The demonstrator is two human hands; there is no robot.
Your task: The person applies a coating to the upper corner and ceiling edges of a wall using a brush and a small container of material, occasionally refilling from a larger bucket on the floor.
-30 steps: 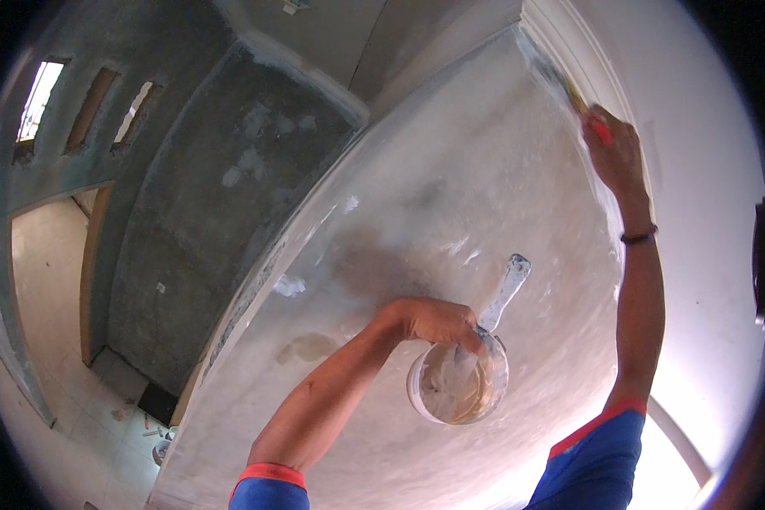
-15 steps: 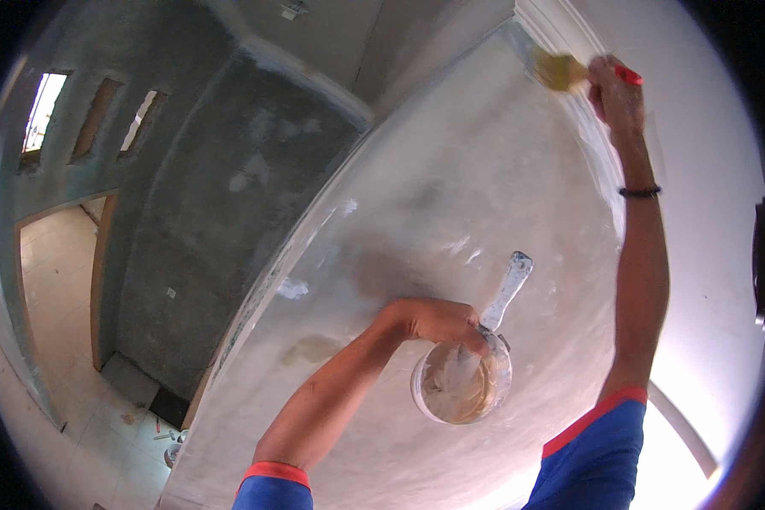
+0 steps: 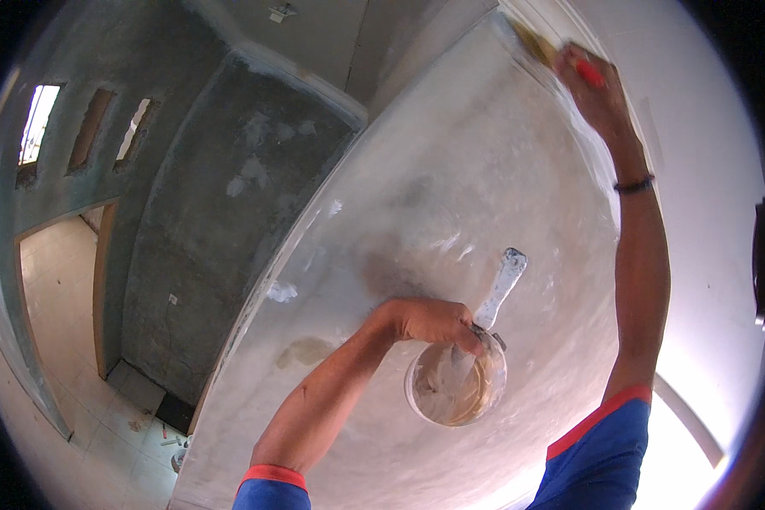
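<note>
My right hand [image 3: 599, 102] is closed on a red-handled brush with yellowish bristles [image 3: 534, 41], up where the grey-white plastered wall [image 3: 467, 170] meets the white moulding [image 3: 586, 25]; the bristles are slightly blurred against that edge. My left hand [image 3: 433, 320] grips the rim of a round plastic container [image 3: 438, 391] holding pale, creamy material, lower middle. A putty knife with a smeared pale handle [image 3: 503, 276] sticks up out of the container beside my left fingers, its blade partly hidden in it.
To the left are a dark cement wall [image 3: 212, 212], three narrow openings [image 3: 87, 127] and a doorway [image 3: 59, 289]. Tools and a bucket [image 3: 178, 461] lie on the tiled floor [image 3: 102, 446]. A smooth white surface [image 3: 714, 238] with a dark fixture [image 3: 762, 259] fills the right side.
My right hand and the brush have moved upward and slightly left along the moulding edge, the brush tilting on the way. My left hand with the container has stayed almost still.
</note>
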